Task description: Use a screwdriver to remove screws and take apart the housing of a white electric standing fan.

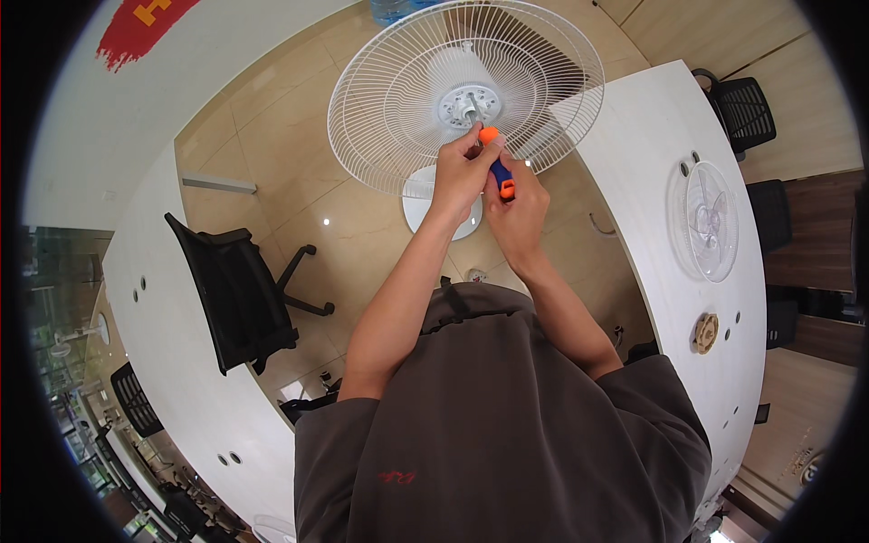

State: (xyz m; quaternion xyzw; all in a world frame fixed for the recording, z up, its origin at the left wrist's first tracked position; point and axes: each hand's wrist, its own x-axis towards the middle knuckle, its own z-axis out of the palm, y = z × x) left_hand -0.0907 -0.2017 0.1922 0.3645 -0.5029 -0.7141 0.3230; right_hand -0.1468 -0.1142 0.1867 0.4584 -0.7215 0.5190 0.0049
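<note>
Pointing up and away from the body, the orange-and-blue screwdriver [496,163] runs its long axis toward the fan hub [469,105] just ahead, at the centre of the white rear grille [389,100]. Right hand [518,201] is clamped round the handle; left hand [459,174] presses alongside, fingertips nearest the hub. Both forearms stretch forward, elbows low.

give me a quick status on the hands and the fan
Left hand and right hand both on the orange-blue screwdriver. Tip at fan hub, rear grille on. Nothing blocking.
</note>
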